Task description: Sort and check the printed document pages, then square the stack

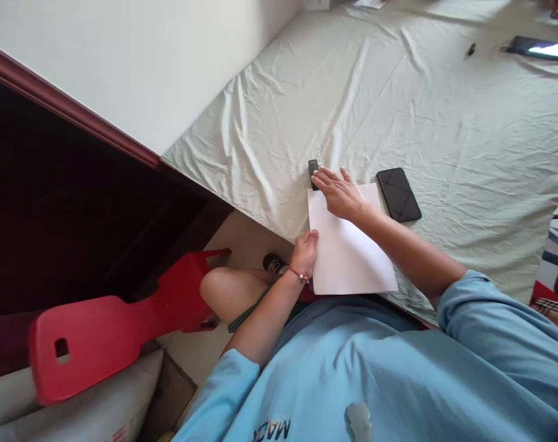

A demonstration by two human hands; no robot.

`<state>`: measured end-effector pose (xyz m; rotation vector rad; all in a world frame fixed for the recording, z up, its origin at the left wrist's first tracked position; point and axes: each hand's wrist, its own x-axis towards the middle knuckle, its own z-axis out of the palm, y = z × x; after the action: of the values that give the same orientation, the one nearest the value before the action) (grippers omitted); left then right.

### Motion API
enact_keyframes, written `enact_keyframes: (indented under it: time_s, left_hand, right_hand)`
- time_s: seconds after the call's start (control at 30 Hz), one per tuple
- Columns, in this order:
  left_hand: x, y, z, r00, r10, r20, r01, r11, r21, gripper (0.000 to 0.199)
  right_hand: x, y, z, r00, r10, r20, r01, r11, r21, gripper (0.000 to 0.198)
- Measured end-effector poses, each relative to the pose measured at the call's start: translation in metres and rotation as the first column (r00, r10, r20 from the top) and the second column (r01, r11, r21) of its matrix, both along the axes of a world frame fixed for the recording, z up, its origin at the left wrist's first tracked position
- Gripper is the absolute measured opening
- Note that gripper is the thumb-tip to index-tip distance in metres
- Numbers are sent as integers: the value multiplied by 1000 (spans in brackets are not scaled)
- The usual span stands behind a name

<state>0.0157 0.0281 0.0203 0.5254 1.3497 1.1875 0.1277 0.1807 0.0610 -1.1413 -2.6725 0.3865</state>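
Note:
A white stack of paper sheets (347, 258) lies partly on the bed sheet and reaches over its near edge towards my lap. My left hand (305, 250) grips the left edge of the paper, thumb on top, fingers hidden underneath. A small black stapler (312, 167) sits at the top left corner of the paper. My right hand (338, 191) lies over the upper part of the paper with fingers stretched out, their tips at the stapler's right side. Whether they press on it I cannot tell.
A dark phone (399, 195) rests right of the paper. Farther off are a lit phone (539, 48) and a small black object (471, 49). The pale sheet (481, 147) is wrinkled. A red plastic chair (89, 344) stands at the left, by a dark wooden panel (67, 202).

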Motion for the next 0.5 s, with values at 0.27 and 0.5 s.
enact_keyframes:
  time_s: [0.27,0.5]
  left_hand:
    - [-1,2,-11,999,-3,-33,2,1000,-11,40]
    - [2,3,-7,998,11,-63,-14,999,-35,42]
  right_hand:
    - [-11,-7,-14,998,-21,-67,22,1000,14,60]
    - [-14,-6,-10,997,-33,-67,32,999,-13,64]
